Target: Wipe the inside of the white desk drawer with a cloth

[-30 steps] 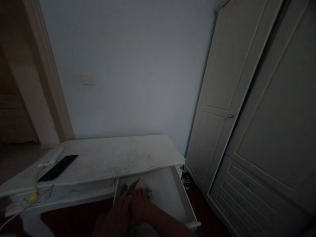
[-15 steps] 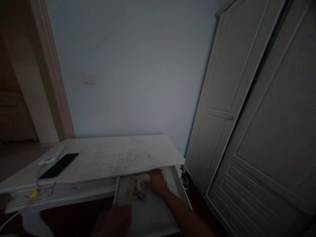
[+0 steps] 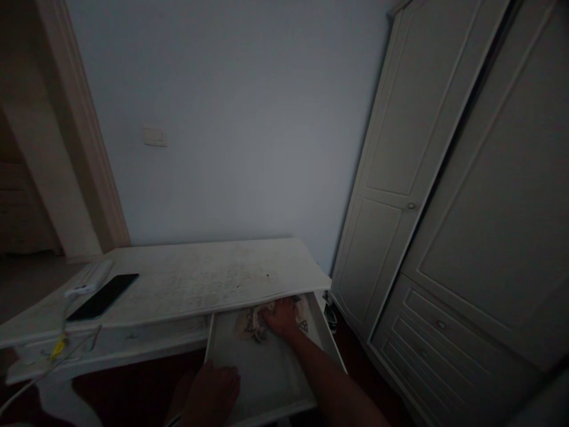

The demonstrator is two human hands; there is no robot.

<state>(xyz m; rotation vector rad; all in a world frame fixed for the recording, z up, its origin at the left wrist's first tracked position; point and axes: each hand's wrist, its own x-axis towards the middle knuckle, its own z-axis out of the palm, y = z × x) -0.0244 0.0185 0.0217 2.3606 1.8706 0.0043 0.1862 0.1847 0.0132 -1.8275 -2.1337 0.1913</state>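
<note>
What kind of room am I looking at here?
Probably a bedroom or dressing area in a home: a tall panelled wardrobe stands on the right, and a white desk has its drawer pulled open.

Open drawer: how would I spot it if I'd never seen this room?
Find the white desk against the wall. The drawer juts from its front, at right. Unlike the panel to its left, it is pulled out, with the right hand on a patterned bundle inside.

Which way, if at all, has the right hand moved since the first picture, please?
Yes: judged against the desk, the right hand has moved farther right and closer to the desk's front edge.
</note>
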